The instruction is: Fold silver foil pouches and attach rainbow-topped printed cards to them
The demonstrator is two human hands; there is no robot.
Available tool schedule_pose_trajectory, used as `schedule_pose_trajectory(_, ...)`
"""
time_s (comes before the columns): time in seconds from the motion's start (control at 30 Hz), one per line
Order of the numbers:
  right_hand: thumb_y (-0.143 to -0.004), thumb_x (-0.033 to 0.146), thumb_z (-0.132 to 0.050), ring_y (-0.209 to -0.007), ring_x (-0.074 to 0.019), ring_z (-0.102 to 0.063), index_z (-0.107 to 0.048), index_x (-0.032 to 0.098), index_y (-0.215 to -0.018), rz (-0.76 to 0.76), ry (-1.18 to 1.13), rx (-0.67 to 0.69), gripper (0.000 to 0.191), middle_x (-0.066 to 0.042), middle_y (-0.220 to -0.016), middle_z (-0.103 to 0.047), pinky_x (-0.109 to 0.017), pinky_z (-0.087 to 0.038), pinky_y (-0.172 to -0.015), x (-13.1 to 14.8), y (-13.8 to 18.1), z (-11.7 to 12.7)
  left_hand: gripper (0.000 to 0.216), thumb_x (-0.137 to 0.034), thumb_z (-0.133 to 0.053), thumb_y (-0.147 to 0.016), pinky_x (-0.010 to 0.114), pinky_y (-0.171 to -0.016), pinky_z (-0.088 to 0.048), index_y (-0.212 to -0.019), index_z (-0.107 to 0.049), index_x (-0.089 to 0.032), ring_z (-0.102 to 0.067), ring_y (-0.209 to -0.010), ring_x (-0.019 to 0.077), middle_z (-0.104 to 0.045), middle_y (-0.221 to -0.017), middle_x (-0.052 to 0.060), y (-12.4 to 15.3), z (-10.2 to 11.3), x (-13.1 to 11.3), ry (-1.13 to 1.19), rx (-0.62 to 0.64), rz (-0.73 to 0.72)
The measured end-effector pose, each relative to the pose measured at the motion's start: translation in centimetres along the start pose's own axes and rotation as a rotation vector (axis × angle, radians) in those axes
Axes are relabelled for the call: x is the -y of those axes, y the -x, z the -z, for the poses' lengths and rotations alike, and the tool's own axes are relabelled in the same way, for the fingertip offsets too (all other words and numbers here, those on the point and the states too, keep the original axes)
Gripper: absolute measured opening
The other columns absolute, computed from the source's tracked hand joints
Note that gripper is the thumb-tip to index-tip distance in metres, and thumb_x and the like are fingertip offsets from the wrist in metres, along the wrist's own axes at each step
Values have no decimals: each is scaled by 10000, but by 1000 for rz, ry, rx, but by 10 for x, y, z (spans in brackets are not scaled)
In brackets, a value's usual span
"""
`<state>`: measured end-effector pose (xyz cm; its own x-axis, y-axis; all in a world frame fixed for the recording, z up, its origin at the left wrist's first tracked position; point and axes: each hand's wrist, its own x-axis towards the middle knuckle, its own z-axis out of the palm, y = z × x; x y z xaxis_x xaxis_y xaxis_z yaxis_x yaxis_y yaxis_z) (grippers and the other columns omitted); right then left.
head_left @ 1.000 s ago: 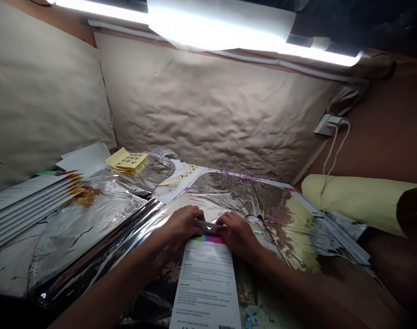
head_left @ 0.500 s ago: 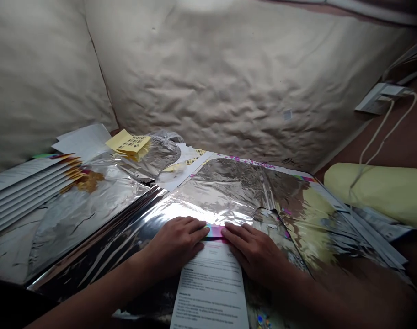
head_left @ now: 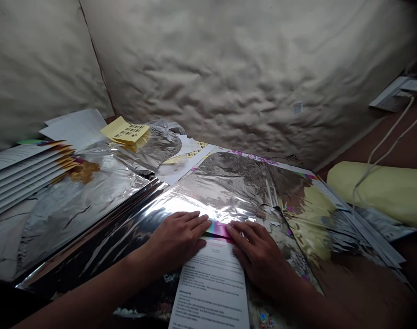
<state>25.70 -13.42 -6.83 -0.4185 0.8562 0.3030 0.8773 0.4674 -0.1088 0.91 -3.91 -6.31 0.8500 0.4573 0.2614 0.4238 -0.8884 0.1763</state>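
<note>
A long white printed sheet [head_left: 210, 290] lies in front of me on shiny silver film, its lower end running out of view. The far end is folded over and shows a pink and teal band [head_left: 220, 228]. My left hand [head_left: 183, 235] holds the left end of that fold, fingers laid over it and thumb on the near side. At the right end, my right hand [head_left: 258, 249] grips the same fold with its fingers together on the band. Both hands rest low on the surface, a short gap of coloured paper between them.
Several folded printed sheets [head_left: 23, 176] are stacked at the left. Yellow printed papers [head_left: 126, 132] lie at the back left. Silver film [head_left: 232, 183] covers the table. A pale yellow roll [head_left: 376, 192] and a white power strip [head_left: 395, 93] with cables are at the right.
The view has shifted slightly. My hands keep their hold on the fold, with the fingers a little nearer its upper edge; the sheet has hardly moved.
</note>
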Motion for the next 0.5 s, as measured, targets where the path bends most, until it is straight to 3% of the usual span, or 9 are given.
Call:
schedule_pose_trajectory(0.17,-969,182,-503,-1188,-291,-481,-531,150,-1357,69,22,-7,390,-131,-1355,-554,-493,-450,-1007,0,-1,2,489,-386,-641,-900,467,-1012,-470,-1318,-558,-145,-541,-1267,321,-584,-1377,111,2,-1,3,-5,18,-26)
schedule_pose_trajectory(0.33,-961,154,-516,-1082,-254,-552,-575,169,-1309,140,-64,-57,353,-109,-1236,-644,-447,-506,-931,-2,0,-3,281,-324,-628,-918,456,-986,-481,-1164,-641,-189,-590,-1208,294,-685,-1241,61,3,0,-2,48,-9,-63)
schedule_pose_trajectory(0.5,-954,162,-524,-1112,-260,-546,-540,182,-1347,74,-72,-26,394,-118,-1295,-599,-468,-505,-953,-2,2,-3,389,-286,-639,-909,463,-1000,-476,-1272,-565,-167,-546,-1262,308,-626,-1326,105,4,0,-4,37,30,-47)
